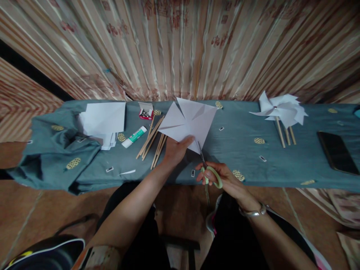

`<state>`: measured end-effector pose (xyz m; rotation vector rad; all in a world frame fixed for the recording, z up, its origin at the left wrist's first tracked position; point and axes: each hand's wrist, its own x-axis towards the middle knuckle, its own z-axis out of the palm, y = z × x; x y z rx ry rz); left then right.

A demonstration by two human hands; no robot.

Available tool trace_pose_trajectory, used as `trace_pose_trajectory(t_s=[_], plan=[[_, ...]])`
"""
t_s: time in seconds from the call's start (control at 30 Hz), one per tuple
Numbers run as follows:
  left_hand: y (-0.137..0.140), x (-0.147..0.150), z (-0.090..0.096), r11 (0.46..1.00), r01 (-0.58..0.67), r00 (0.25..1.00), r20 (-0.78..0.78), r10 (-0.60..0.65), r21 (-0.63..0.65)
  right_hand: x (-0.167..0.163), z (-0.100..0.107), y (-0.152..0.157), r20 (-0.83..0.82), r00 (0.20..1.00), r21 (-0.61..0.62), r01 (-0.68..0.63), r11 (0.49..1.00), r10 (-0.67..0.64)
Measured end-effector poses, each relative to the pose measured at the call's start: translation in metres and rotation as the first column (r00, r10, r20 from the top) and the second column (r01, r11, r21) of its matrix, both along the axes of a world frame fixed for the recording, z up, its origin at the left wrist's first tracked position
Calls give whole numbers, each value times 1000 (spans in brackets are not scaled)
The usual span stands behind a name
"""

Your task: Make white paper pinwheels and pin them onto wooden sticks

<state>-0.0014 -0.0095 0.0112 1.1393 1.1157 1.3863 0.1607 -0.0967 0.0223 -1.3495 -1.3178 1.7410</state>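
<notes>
My left hand (177, 150) pinches a white paper square (194, 118) at its near edge, thumb on top, and holds it above the table. Slits run in from the paper's corners toward its middle. In my right hand (221, 176) is a pair of scissors (214, 177) with light green handles, fingers through the loops. The scissor blades point away from me and meet the paper at its near corner, beside my left thumb. Part of the blades is hidden by the paper. Thin wooden sticks (150, 138) lie just left of my left hand.
On the left are stacked white paper sheets (105, 118), a glue stick (134, 137) and a small red box (146, 112) of metal pins. To the right lie paper pinwheels (277, 107) on sticks and a dark phone (337, 152). A curtain (180, 48) hangs behind the cloth-covered table (239, 142).
</notes>
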Motion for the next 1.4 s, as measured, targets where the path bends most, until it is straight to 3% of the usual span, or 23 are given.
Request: trace_pose_trajectory(t_s=[0.5,1.4], plan=[[-3,1,0,998,-28,999,-24,27,-47,-4,-1,0,-29,999,17,47,999,-47],[-3,-1,1,1000,-9,1000,-23,9,-22,-3,-1,0,-57,996,24,70,997,-68]])
